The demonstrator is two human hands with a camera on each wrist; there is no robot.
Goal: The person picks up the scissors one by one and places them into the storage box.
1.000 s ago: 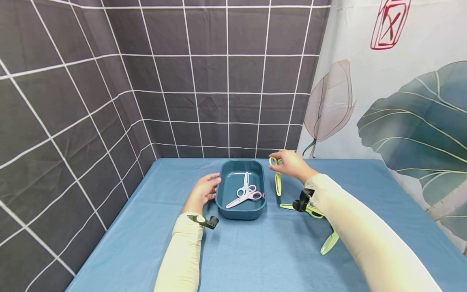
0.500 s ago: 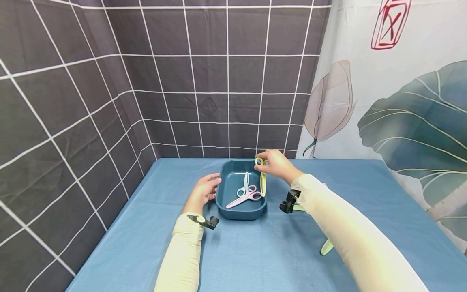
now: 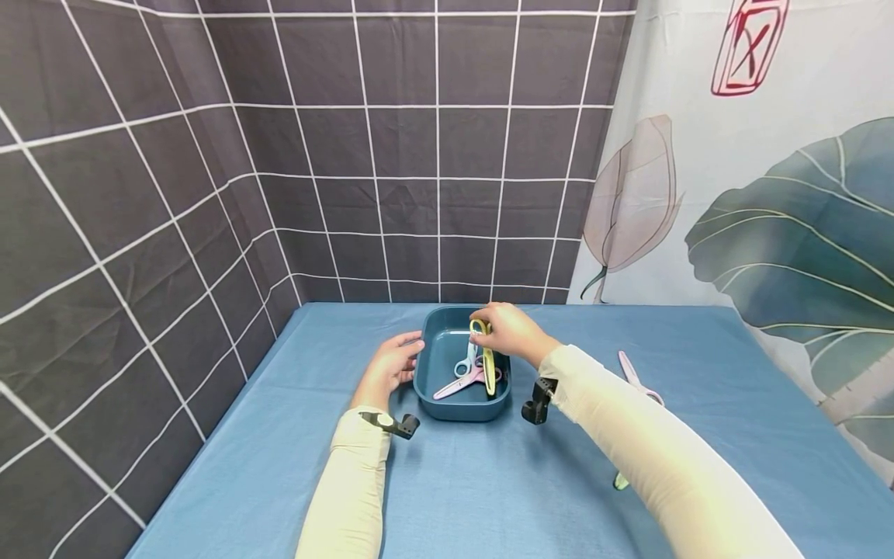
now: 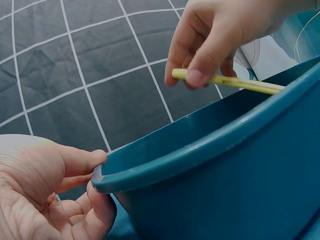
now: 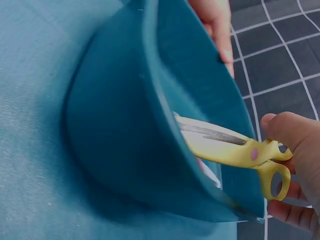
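Note:
A deep teal plastic bin (image 3: pixel 426 392) stands on the table. My left hand (image 3: pixel 387 369) holds its left side; the left wrist view shows thumb and curled fingers at the rim. My right hand (image 3: pixel 513 330) pinches yellow scissors (image 5: pixel 220 145) by the handle loops, over the bin's right part. Their yellow-sheathed blades point down inside the rim. Beneath lie pink-and-white scissors (image 3: pixel 457 384) and light blue scissors (image 3: pixel 461 366), overlapping on the bin's floor and partly hidden by the yellow pair.
Right of the bin, another pair of pink scissors (image 3: pixel 632 373) lies on the blue tablecloth (image 3: pixel 447 489), partly behind the right sleeve. A green tip (image 3: pixel 620 481) shows below that sleeve. A dark gridded curtain (image 3: pixel 405 210) hangs behind the table.
My right hand has carried the yellow scissors leftward from beside the bin to over its inside. The left hand has stayed at the bin. Pink scissors on the right have come into sight.

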